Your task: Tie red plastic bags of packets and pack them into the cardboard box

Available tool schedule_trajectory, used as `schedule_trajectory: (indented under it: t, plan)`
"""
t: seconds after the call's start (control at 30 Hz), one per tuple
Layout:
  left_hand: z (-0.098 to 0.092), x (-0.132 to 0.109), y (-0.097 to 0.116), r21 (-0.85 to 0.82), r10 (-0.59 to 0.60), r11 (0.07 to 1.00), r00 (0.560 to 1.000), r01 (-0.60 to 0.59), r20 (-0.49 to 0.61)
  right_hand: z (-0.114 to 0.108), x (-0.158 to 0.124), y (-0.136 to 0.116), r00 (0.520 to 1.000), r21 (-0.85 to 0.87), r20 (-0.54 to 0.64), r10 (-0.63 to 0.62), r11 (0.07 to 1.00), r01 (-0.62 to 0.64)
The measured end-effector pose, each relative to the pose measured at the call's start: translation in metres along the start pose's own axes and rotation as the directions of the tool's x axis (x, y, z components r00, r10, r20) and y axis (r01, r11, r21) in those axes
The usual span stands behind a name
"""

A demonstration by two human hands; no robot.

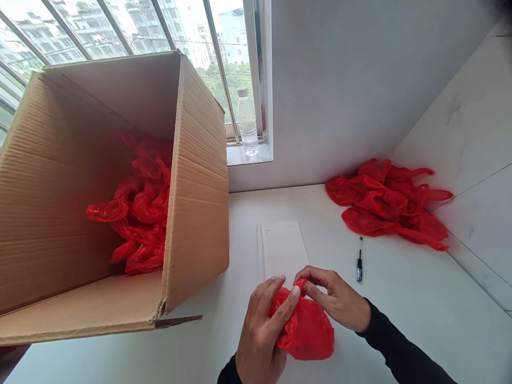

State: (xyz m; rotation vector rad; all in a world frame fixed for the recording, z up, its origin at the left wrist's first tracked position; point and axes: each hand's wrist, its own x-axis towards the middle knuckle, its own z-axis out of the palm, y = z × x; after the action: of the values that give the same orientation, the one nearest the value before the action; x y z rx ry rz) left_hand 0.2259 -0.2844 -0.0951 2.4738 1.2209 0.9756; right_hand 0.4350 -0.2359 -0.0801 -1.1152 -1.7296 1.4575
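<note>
A bunched red plastic bag (pixel 310 333) is held between my two hands above the white table. My left hand (pixel 262 328) grips its left side, with the thumb laid over the gathered top. At that same top, my right hand (pixel 334 296) pinches a twisted bit of the plastic between thumb and fingers. The bag's lower part bulges out, rounded, below my hands; what it contains, if anything, is hidden. Just beyond my hands lies a white notepad (pixel 284 242) with small marks near its upper left corner.
On the left, a large open cardboard box (pixel 196 213) holds several crumpled red bags (pixel 144 213). A heap of red bags (pixel 388 200) lies against the wall at right, with a black pen (pixel 359 264) nearby. A clear water bottle (pixel 248 125) stands on the windowsill (pixel 260 154).
</note>
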Motion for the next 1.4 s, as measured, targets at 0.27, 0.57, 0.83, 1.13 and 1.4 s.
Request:
schedule_trajectory:
  t: [0.27,0.57,0.83,1.13,1.4]
  plan:
    - [0.007,-0.079,-0.045,0.204,-0.1,0.976,0.989,0.076,0.109,-0.039,-0.036,0.06,0.964,-0.16,-0.088,0.253,0.951,-0.264]
    - [0.026,-0.043,-0.019,0.197,-0.048,0.98,0.979,0.009,0.198,0.044,-0.044,0.048,0.93,-0.422,-0.322,-0.179,0.906,0.028]
    - [0.071,-0.058,-0.025,0.375,-0.11,0.927,0.954,-0.002,0.278,0.092,-0.048,0.109,0.92,-0.814,-0.203,-0.336,0.581,0.033]
    - [0.08,-0.065,-0.024,0.273,-0.201,0.954,0.938,0.122,0.284,0.093,-0.046,0.12,0.932,-0.738,-0.225,-0.284,0.674,0.027]
    - [0.033,-0.069,-0.013,-0.362,-0.278,0.878,0.949,0.313,0.147,0.066,-0.052,0.082,0.837,0.35,-0.426,0.344,0.915,-0.198]
